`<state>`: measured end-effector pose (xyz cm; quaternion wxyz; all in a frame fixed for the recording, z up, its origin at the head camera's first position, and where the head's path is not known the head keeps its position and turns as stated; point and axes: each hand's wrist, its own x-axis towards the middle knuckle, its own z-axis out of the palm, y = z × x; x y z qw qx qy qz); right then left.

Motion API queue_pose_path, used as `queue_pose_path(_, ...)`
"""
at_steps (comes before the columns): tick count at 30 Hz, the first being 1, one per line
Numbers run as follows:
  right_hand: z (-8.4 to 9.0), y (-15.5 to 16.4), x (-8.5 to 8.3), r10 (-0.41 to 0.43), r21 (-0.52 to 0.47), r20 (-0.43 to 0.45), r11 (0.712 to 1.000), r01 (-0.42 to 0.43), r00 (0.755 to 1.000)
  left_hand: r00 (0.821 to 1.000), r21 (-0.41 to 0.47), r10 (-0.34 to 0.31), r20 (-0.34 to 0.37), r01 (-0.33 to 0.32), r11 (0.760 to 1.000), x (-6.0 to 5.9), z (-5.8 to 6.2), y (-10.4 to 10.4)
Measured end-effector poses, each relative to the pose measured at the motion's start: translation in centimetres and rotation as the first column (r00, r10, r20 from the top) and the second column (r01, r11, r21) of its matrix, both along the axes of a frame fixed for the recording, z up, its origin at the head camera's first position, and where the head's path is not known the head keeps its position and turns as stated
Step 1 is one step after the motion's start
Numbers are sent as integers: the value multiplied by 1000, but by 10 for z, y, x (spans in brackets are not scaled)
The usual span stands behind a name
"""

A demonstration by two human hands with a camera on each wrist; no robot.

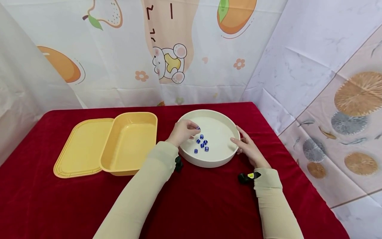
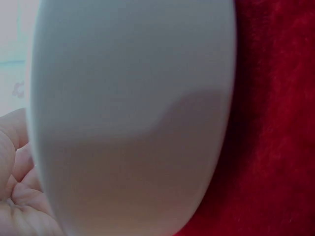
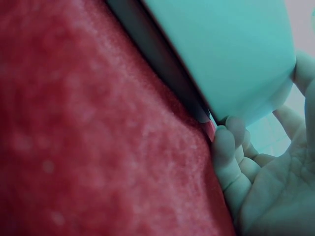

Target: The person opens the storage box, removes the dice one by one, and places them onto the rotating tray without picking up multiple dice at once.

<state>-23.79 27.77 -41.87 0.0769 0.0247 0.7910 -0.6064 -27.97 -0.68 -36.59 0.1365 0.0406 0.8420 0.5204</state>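
Note:
Over the left part of a round white tray (image 1: 221, 132), my left hand (image 1: 182, 132) pinches a blue die (image 1: 198, 128) between thumb and fingertips. Several more blue dice (image 1: 202, 145) with white dots lie in a loose cluster on the tray floor, just below that hand. My right hand (image 1: 250, 147) grips the tray's right side, thumb over the rim and fingers against the outer wall. In the right wrist view, the fingers (image 3: 234, 147) are at the tray's lower edge. The tray wall (image 2: 133, 108) covers much of the left wrist view and hides the die.
Left of the tray stands a deep yellow box (image 1: 129, 142), its inside bare. A flat yellow lid (image 1: 80, 146) lies beside it, partly under the box. Red velvet cloth (image 1: 203, 199) covers the table, and a printed curtain (image 1: 119, 66) hangs behind its far edge.

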Motion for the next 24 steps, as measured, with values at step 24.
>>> queue_pose_path(24,0,0,0,-8,-8,0,1000,8,1000,988,-295,10,-157,-56,954,-2,-11,13)
